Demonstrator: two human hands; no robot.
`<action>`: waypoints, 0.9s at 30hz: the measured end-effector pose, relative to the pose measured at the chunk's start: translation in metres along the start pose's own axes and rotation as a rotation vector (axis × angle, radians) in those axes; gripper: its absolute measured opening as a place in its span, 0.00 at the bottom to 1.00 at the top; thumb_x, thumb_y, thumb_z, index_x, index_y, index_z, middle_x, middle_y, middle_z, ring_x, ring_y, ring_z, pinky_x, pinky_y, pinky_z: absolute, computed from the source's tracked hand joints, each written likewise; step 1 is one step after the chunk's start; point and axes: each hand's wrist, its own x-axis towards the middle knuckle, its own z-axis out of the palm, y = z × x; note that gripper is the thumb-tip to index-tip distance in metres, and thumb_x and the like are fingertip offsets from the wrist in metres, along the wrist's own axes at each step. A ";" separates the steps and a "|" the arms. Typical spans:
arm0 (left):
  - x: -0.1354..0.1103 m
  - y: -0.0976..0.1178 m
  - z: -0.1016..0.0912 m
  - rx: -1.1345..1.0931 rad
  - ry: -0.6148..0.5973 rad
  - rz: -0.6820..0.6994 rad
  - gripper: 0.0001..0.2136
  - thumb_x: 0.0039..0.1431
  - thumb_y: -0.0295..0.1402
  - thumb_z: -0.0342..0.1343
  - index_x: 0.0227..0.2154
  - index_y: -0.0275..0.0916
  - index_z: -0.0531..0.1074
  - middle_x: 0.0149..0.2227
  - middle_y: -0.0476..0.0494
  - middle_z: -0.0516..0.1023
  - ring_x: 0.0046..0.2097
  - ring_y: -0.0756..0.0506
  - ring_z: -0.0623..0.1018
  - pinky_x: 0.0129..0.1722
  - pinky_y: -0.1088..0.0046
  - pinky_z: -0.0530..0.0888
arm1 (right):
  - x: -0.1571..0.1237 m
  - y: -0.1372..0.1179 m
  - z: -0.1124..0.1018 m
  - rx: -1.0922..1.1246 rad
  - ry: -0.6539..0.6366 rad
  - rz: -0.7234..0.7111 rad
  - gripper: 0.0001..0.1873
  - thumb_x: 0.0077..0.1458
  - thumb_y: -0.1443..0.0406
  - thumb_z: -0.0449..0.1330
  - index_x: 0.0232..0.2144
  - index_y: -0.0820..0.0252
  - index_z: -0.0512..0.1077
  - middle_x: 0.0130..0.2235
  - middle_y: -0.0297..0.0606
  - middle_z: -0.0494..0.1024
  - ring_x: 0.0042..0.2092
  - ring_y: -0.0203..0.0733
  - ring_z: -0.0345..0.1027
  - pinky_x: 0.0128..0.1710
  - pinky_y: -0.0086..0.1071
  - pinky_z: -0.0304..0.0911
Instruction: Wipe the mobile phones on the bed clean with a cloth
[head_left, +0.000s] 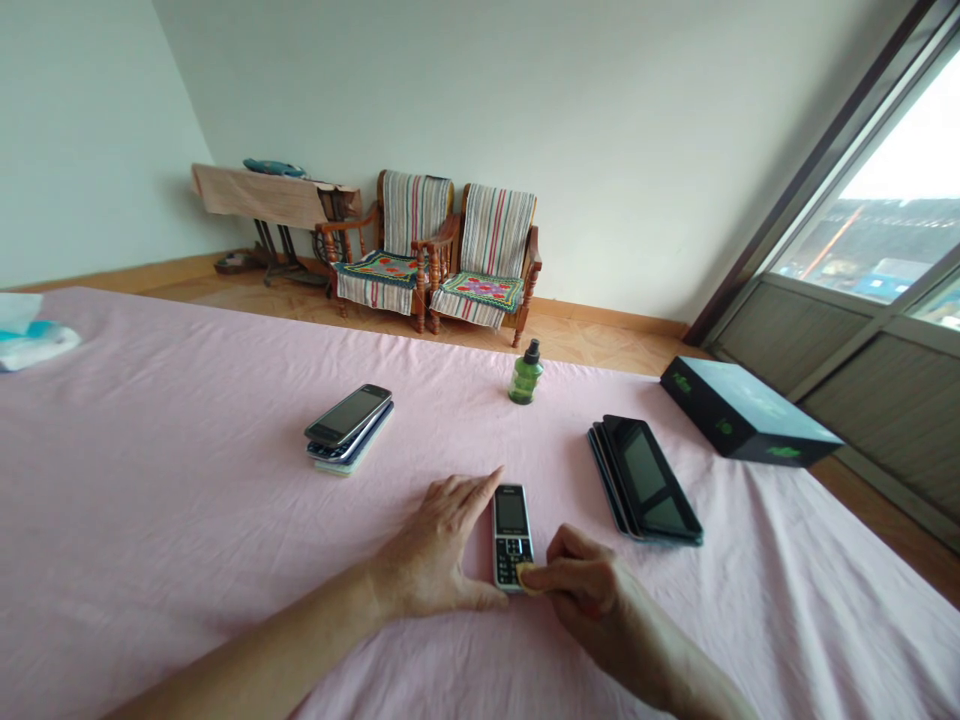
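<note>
A keypad mobile phone (pixel 512 512) lies face up on the pink cloth, its screen at the far end. My left hand (pixel 439 545) braces it from the left, forefinger at the top corner and thumb at the bottom corner. In my right hand (pixel 592 580) a small yellowish piece, perhaps sponge, is pinched between thumb and forefinger. That yellowish piece (pixel 526 577) presses on the lower right of the keypad; its full shape is hidden by the fingers. To the left is a stack of phones (pixel 349 420), and to the right, a stack of dark tablets (pixel 649 480).
Beyond the phone stands a green bottle (pixel 526 375) with a black top. A black box (pixel 750 410) sits at the right edge of the pink cloth (pixel 187 450). A tissue pack (pixel 34 340) lies far left. Two wooden chairs (pixel 480 250) stand by the wall.
</note>
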 end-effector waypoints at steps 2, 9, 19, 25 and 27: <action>0.000 0.001 -0.001 0.003 -0.001 -0.003 0.57 0.37 0.47 0.70 0.66 0.45 0.41 0.63 0.37 0.59 0.61 0.32 0.60 0.60 0.50 0.55 | 0.001 0.002 0.000 0.002 0.033 0.001 0.17 0.58 0.74 0.51 0.38 0.54 0.77 0.33 0.35 0.66 0.34 0.34 0.65 0.33 0.28 0.60; 0.000 0.001 0.000 -0.012 -0.001 -0.008 0.56 0.37 0.47 0.70 0.66 0.46 0.40 0.63 0.36 0.59 0.61 0.31 0.60 0.60 0.49 0.55 | 0.001 -0.003 0.001 0.015 0.020 -0.016 0.17 0.56 0.76 0.52 0.34 0.55 0.78 0.32 0.34 0.67 0.33 0.34 0.65 0.30 0.27 0.59; 0.000 0.001 -0.001 -0.003 -0.010 -0.010 0.57 0.36 0.47 0.71 0.66 0.45 0.41 0.63 0.37 0.59 0.61 0.32 0.60 0.60 0.50 0.55 | 0.003 0.000 0.004 0.014 0.036 0.001 0.20 0.53 0.79 0.52 0.34 0.55 0.78 0.32 0.35 0.67 0.33 0.33 0.65 0.31 0.26 0.59; 0.000 0.002 -0.002 0.000 0.000 -0.011 0.56 0.37 0.47 0.71 0.66 0.43 0.42 0.63 0.36 0.59 0.61 0.32 0.60 0.60 0.50 0.55 | 0.002 0.003 0.003 0.017 0.095 0.017 0.17 0.56 0.75 0.53 0.39 0.53 0.78 0.32 0.34 0.66 0.33 0.34 0.64 0.30 0.27 0.58; 0.000 0.002 -0.002 0.001 -0.004 -0.008 0.56 0.37 0.47 0.71 0.66 0.43 0.43 0.62 0.36 0.59 0.61 0.32 0.60 0.60 0.50 0.55 | 0.002 0.004 0.004 0.031 0.068 0.018 0.18 0.55 0.76 0.52 0.37 0.53 0.78 0.32 0.34 0.66 0.33 0.34 0.64 0.30 0.27 0.58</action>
